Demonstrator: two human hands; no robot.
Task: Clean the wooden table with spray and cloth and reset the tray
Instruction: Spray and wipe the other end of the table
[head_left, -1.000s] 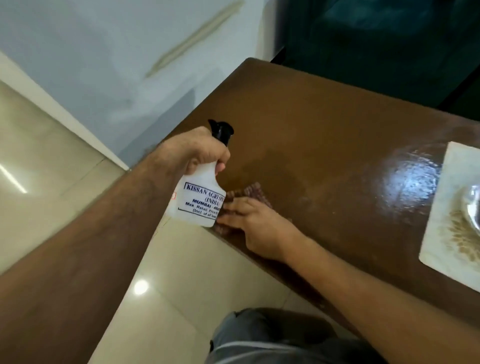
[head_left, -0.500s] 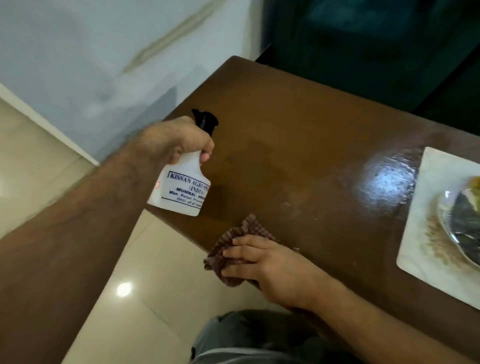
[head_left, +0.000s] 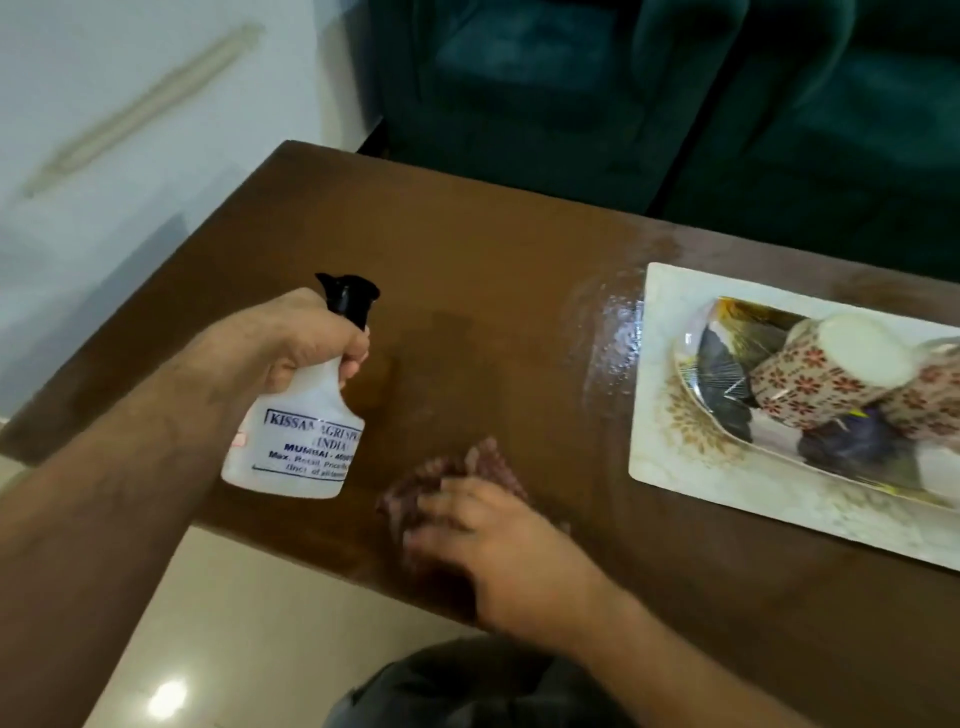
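Right hand (head_left: 498, 551) motion-blurred, covering most of the brown checked cloth (head_left: 457, 467) — fingers indistinct. White rectangular tray (head_left: 675, 467) cut by right edge. White plastic spray bottle (head_left: 296, 431) label partly hidden, small print unreadable.

Not much of the person is shown here, tbh. Both forearms are seen bare right up to the frame edges, so no sleeves, no watch and no bands are caught on either wrist. The left hand (head_left: 291, 343) and right hand (head_left: 498, 545) are ungloved, and no rings can be made out, though the right one is blurred. At the bottom edge, a bit of dark grey clothing (head_left: 467, 691) is seen, with a paler seam line.
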